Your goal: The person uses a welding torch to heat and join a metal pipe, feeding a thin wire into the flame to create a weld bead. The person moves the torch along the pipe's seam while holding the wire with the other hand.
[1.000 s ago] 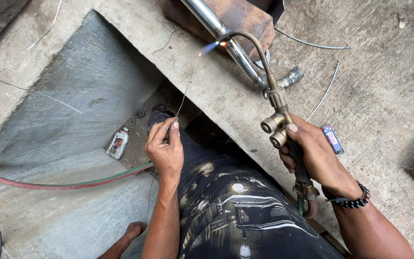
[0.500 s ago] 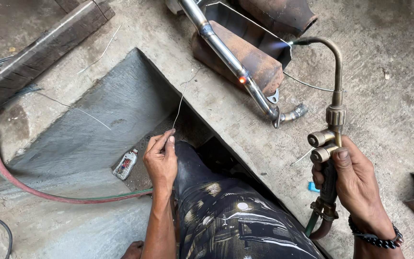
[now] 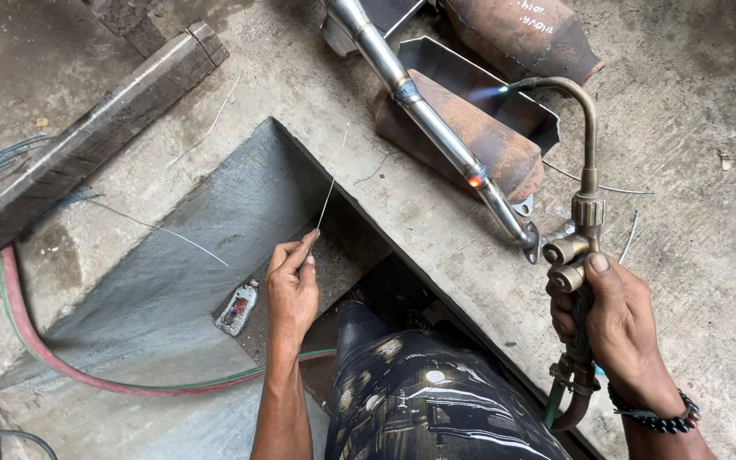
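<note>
Head view, looking down.

Right hand (image 3: 619, 328): forearm enters from the lower right corner, beaded bracelet (image 3: 653, 413) at the wrist. Fingers closed round the handle of a brass gas torch (image 3: 579, 255), thumb laid up beside the two round valve knobs. Torch held roughly upright; its curved neck arcs up and to the left, tip pointing left with a small pale-blue flame at the nozzle. Hoses leave the handle's base below the palm.

Left hand (image 3: 293, 285): forearm rises from the bottom edge, wrist straight, palm turned inward. Thumb and forefinger pinched on the lower end of a thin filler wire (image 3: 330, 183); remaining fingers curled. Wire runs up and slightly right, its far end free above the concrete floor (image 3: 709, 170).

Steel pipe (image 3: 423, 111): polished, lying diagonally from top centre down to the right, across a rusty metal piece (image 3: 487, 145). One small spot on the pipe glows orange. The torch tip is near the pipe but off to its right; the wire is well apart to its left.

Surroundings: wooden beam (image 3: 87, 145) at left; red hose (image 3: 61, 366) curving along the lower left; small bottle (image 3: 238, 308) lying on the sunken grey slab beside the left hand; patterned trouser leg (image 3: 419, 400) at bottom centre.
</note>
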